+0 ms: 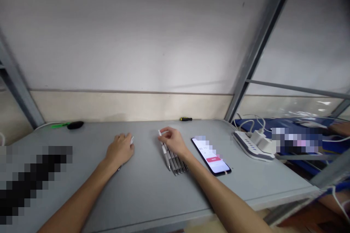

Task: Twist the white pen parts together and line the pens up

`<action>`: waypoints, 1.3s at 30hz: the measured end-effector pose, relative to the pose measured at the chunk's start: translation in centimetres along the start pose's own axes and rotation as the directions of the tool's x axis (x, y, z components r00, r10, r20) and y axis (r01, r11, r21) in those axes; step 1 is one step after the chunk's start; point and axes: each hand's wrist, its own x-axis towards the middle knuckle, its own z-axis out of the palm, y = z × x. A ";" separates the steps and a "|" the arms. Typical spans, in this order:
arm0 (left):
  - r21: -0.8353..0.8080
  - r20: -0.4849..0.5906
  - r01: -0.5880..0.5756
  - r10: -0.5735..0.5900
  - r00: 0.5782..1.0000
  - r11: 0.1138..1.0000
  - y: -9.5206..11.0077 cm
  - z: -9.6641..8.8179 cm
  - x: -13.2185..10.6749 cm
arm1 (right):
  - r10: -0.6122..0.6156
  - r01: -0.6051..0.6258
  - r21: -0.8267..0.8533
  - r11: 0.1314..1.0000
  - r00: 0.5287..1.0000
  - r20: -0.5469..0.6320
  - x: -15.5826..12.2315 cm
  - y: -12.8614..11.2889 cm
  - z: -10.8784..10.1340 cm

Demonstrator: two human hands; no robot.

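Note:
My left hand [120,149] rests on the grey desk [147,196] with its fingers curled over a pen. Only the pen's white end [132,140] and a bit of its tip show past the hand. To the right, my right hand [173,141] pinches the white upper end of a pen [165,156], whose tip points toward me. This pen lies at the left of a row of several grey pens [175,165], side by side and partly hidden under my right hand and wrist.
Right of the pens lies a lit phone [210,156]. Farther right is a power strip [253,147] with white plugs and cables. A yellow-black screwdriver [186,119] lies by the wall. A black object [75,125] and a green one [59,125] are back left. Another person's hand [340,128] is far right.

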 end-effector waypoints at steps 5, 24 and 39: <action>0.025 -0.014 -0.024 0.024 1.000 0.999 0.0 0.2 0.1 | -0.090 0.093 -0.510 0.855 0.995 0.031 -0.4 0.5 0.4; -0.216 -0.091 -0.320 0.307 0.947 0.922 2.2 -0.8 -0.9 | -0.280 0.326 -0.546 0.772 0.945 0.169 -0.9 -0.1 -0.2; -0.402 -0.258 -0.440 0.361 0.896 0.803 2.4 -1.2 -0.5 | -0.063 0.030 0.190 0.981 0.984 0.169 0.1 -0.6 -1.0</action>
